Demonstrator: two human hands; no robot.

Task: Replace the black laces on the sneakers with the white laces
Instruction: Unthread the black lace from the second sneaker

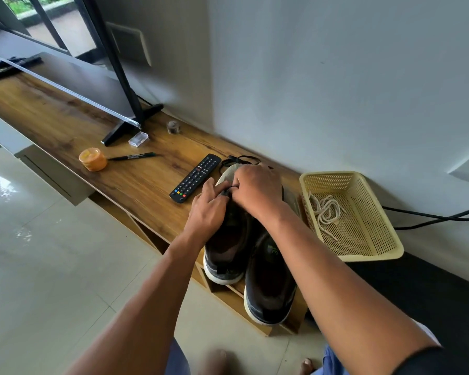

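Wooden tabletop [136,182] carries two sneakers [268,280], heels toward the person. Both hands [237,197] pinch black lace [229,188] at the left sneaker's tongue. White laces [326,212] lie right of the sneakers, nearer the right hand [257,189].

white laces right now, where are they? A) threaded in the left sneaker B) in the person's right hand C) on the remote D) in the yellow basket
D: the white laces lie loose on the floor of the yellow basket, right of the sneakers, while both hands work a black lace at the shoe's front.
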